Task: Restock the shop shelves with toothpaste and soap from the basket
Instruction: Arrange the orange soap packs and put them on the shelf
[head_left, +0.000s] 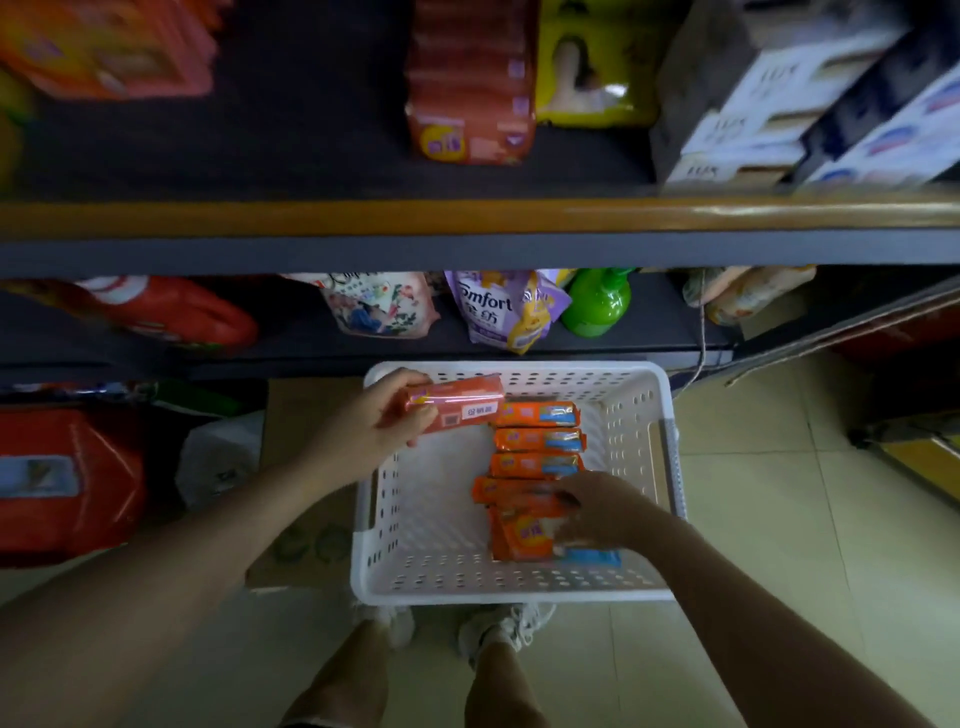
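Gripping one soap pack (457, 410) over the basket's (670, 467) far-left corner, the left hand (374, 431) is readying it for shelving (presumably), while the right hand (597, 512) is closing on another pack (524, 535) near the front wall.

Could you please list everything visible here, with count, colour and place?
White perforated plastic basket: one, on the floor below the shelves.
Orange wrapped soap packs: about six, some hidden, along the basket's right side.
Orange-red soap pack with barcode label: one, held over the basket's far left corner.
Stacked orange-red packs: one stack, upper shelf.
Yellow-green packet: one, right of that stack.
White and blue boxes: several, upper shelf right.
Red jug: one, lower shelf left.
Floral pouch: one, lower shelf.
Purple Comfort pouch: one, lower shelf.
Green bottle: one, lower shelf.
Left hand: grips the labelled pack.
Right hand: on the near packs.
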